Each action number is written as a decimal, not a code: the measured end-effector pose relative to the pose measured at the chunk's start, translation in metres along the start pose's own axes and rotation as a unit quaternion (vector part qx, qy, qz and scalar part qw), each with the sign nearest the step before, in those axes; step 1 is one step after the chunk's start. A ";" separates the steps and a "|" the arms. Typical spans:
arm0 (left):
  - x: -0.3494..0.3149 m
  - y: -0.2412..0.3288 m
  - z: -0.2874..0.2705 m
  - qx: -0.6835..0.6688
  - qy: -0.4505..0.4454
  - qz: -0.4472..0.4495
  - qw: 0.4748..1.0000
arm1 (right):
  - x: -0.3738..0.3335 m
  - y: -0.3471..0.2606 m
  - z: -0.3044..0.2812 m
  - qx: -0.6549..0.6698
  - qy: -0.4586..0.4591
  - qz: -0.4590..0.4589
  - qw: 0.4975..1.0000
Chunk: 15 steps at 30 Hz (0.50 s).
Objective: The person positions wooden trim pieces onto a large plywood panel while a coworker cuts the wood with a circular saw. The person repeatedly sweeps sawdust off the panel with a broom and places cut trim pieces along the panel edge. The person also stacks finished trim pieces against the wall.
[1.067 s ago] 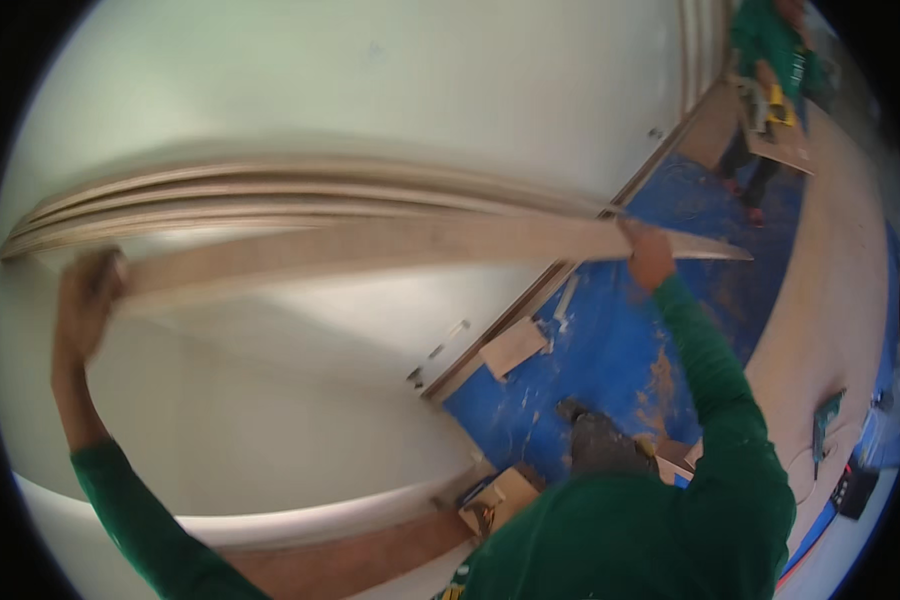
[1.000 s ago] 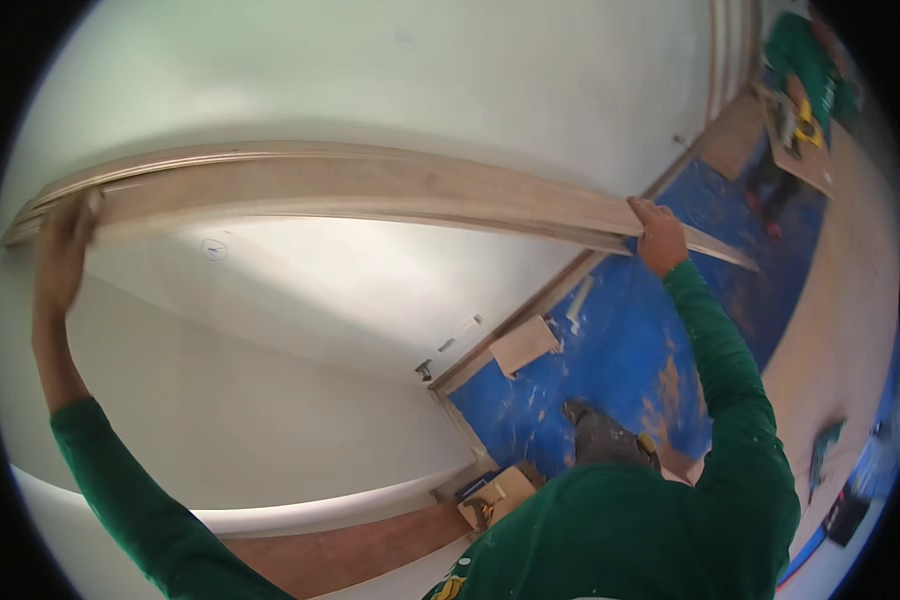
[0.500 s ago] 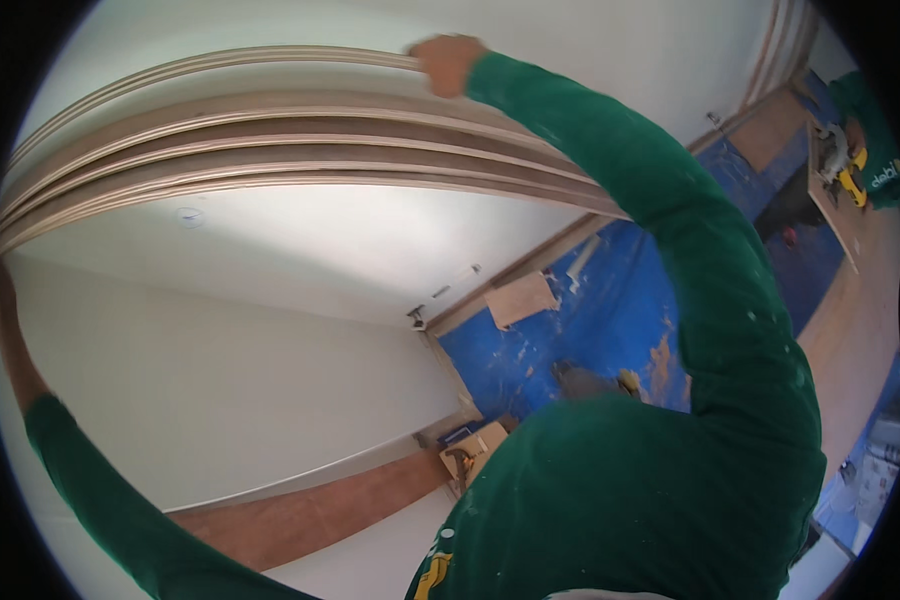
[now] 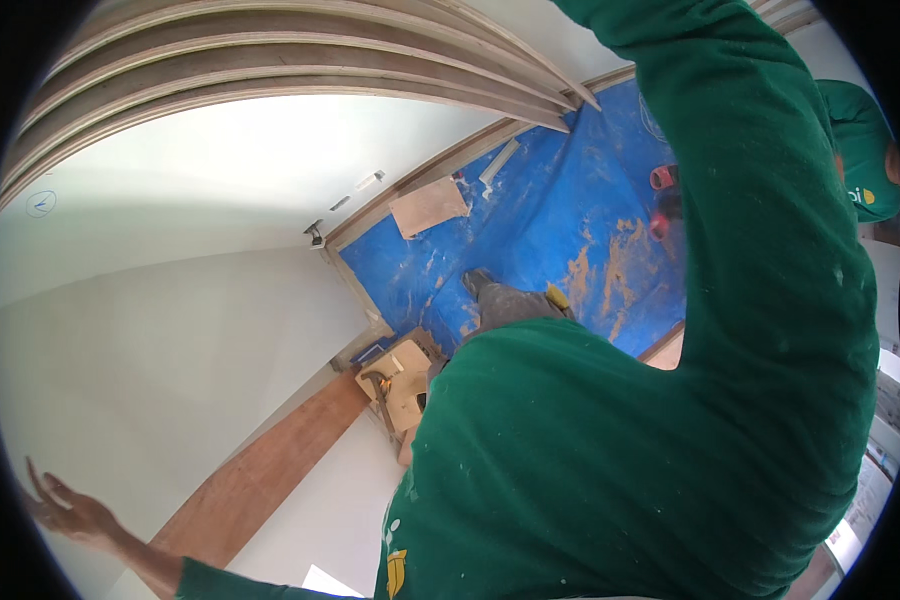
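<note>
My left hand [image 4: 75,512] is at the lower left, its fingers spread and nothing in them, in front of the pale wall. A long reddish-brown board [image 4: 260,480] lies just beside that forearm. My right arm, in a green sleeve [image 4: 760,190], reaches up past the top edge, so the hand is hidden. Several long wooden panels [image 4: 300,62] with layered edges stand side by side against the white wall at the upper left, their right ends down at the floor sheet. Whether my right hand touches one does not show.
A stained blue sheet [image 4: 540,220] covers the floor, with a flat brown offcut [image 4: 428,207] on it. A hammer [image 4: 378,390] lies on a wooden box [image 4: 402,375] near my legs. Another person in a green top [image 4: 858,150] is at the right edge.
My left hand has come off the panels' left end and dropped lower. My right hand, earlier at a panel's top edge, has gone out of view upward. The view has shifted.
</note>
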State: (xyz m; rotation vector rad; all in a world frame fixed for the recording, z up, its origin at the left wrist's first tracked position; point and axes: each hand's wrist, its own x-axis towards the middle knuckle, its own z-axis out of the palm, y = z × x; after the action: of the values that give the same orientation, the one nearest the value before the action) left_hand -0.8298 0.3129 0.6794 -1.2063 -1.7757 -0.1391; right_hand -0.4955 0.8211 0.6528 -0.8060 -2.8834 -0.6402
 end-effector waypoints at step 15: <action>-0.275 0.227 0.055 -0.338 -0.351 -0.171 0.856 | -0.114 0.019 0.047 0.184 0.049 0.187 0.964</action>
State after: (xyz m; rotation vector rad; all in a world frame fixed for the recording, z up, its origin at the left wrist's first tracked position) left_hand -0.6726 0.2761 0.3571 -1.5298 -2.7250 -0.6458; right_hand -0.3862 0.8010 0.5960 -1.1691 -2.5384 -0.0958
